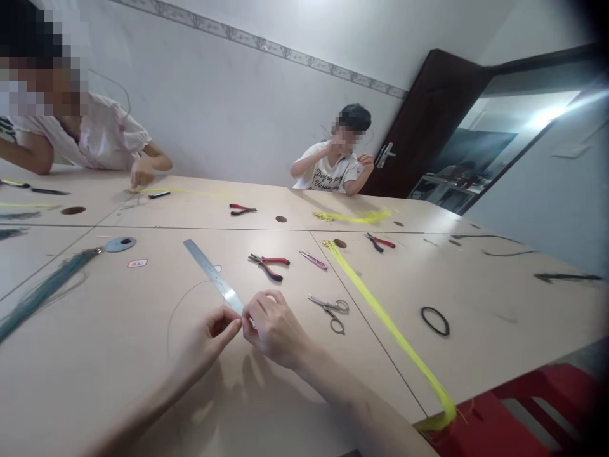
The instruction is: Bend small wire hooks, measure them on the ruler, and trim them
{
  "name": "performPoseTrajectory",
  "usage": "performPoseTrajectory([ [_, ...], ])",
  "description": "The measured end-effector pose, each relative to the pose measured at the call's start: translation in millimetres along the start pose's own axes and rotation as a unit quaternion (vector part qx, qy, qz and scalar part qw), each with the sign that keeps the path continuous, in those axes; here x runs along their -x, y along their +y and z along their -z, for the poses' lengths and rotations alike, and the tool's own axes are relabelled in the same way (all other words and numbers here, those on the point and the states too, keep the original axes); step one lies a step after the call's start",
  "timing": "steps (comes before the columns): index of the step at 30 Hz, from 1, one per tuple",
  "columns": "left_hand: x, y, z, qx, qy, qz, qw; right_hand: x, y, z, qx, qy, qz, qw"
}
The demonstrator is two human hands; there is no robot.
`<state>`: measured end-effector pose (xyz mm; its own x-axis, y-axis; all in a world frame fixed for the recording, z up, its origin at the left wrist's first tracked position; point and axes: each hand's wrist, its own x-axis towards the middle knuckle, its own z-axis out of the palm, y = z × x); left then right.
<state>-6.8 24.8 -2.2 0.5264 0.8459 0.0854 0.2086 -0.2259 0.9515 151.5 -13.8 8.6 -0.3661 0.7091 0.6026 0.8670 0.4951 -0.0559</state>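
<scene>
My left hand (216,330) is closed in a pinch, its fingertips meeting those of my right hand (271,324). Right hand fingers are also pressed together. A thin, pale cord (177,304) arcs out to the left of my hands; the bit between the fingertips is too small to see clearly. Just beyond the fingertips lies a steel ruler (207,266), its near end partly hidden by my hands. Red-and-black pliers (270,261) lie past my right hand, handles spread. Small metal scissors (330,309) rest to its right, with purple-handled thread snips (314,259) farther back.
A bundle of yellow cords (380,308) runs over the table's near right edge. Teal cords (50,285) lie at left beside a grey disc (114,245). A black ring (434,321) and more pliers (378,242) lie right. Two people sit across the table (143,324).
</scene>
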Motion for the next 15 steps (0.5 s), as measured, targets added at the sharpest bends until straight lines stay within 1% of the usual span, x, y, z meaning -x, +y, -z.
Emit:
performPoseTrajectory([
  [5, 0, -7, -1.0, -0.014, 0.001, -0.015, 1.000, 1, 2, -3, 0.003, -0.019, 0.005, 1.000],
  [10, 0, -11, -6.1, -0.003, 0.003, -0.006, 1.000, 3, 5, -6, -0.021, -0.033, 0.006, 0.999],
  [12, 0, -8, -5.1, -0.004, 0.016, -0.003, 1.000, 3, 7, -4, -0.031, -0.033, 0.006, 0.999],
  [15, -2, -1, 2.0, -0.014, 0.050, 0.000, 0.999, 3, 18, 2, -0.045, -0.018, -0.006, 0.999],
])
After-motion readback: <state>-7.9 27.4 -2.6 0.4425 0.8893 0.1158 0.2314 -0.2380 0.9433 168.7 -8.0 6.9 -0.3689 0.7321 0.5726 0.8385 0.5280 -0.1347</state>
